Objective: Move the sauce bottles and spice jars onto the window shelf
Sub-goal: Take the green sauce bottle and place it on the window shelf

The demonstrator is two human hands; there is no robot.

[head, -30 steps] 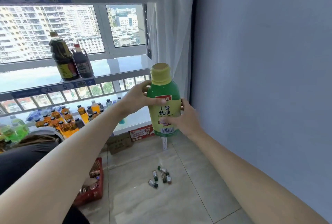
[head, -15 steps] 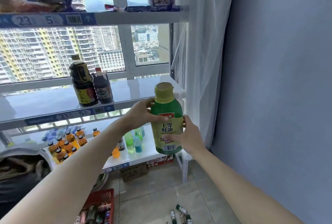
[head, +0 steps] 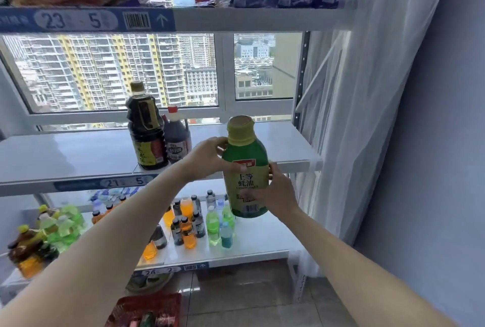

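Bottle (head: 245, 169) sits pinched between my left grip (head: 207, 157) and right grip (head: 275, 192), before the shelf's (head: 288, 140) front right corner; coming in low could catch that edge.

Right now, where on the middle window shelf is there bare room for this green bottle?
The window shelf is bare from the red-capped dark bottle right to the upright post, behind the green bottle. It is also bare left of the tall soy bottle. Only those two bottles crowd the middle front.
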